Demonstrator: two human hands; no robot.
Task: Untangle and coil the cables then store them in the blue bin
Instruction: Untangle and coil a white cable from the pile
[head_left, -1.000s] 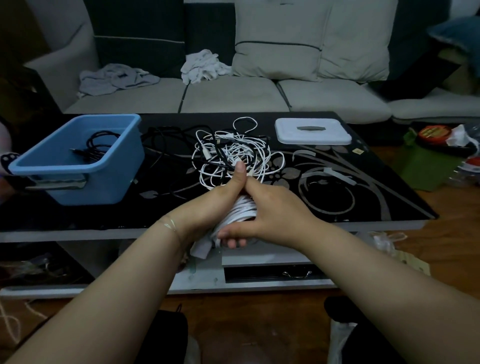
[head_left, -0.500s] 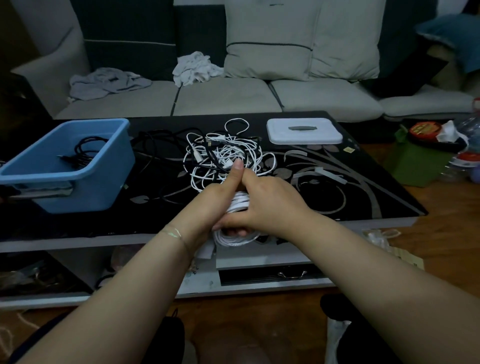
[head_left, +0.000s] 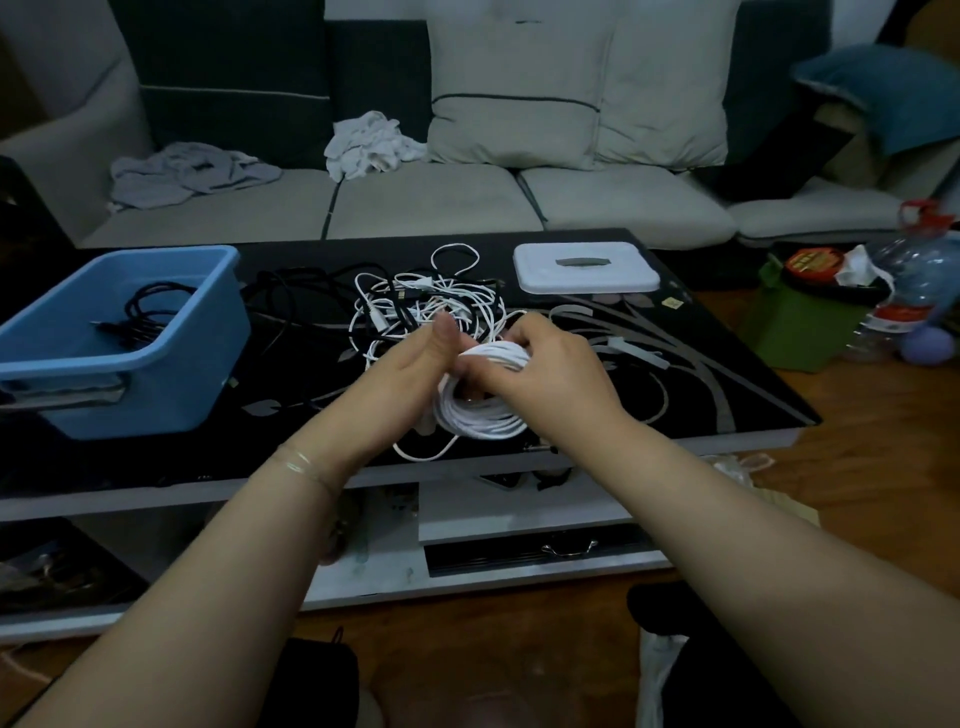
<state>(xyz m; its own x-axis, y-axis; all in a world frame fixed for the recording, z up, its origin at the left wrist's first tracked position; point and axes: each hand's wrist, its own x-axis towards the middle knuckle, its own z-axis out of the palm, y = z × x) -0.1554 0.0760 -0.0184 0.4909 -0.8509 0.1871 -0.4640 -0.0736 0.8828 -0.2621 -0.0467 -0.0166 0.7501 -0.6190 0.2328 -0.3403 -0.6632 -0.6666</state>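
Both hands hold a coiled white cable (head_left: 480, 415) above the front of the black table (head_left: 727, 395). My left hand (head_left: 415, 374) grips the coil's left side, thumb up. My right hand (head_left: 550, 369) pinches the coil's top strands. A loose end loops down to the table edge. Behind the hands lies a tangle of white cables (head_left: 431, 301), with black cables (head_left: 301, 291) to its left. The blue bin (head_left: 171, 374) stands at the table's left with a coiled black cable (head_left: 140, 312) inside.
A white lid (head_left: 584, 266) lies at the table's back right. A sofa with cushions and crumpled cloths runs behind the table. A green box (head_left: 800, 332), bottles and clutter sit on the floor to the right.
The hands have parted a little and risen over the table, so the white coil now shows as an open ring. The view has shifted slightly left.
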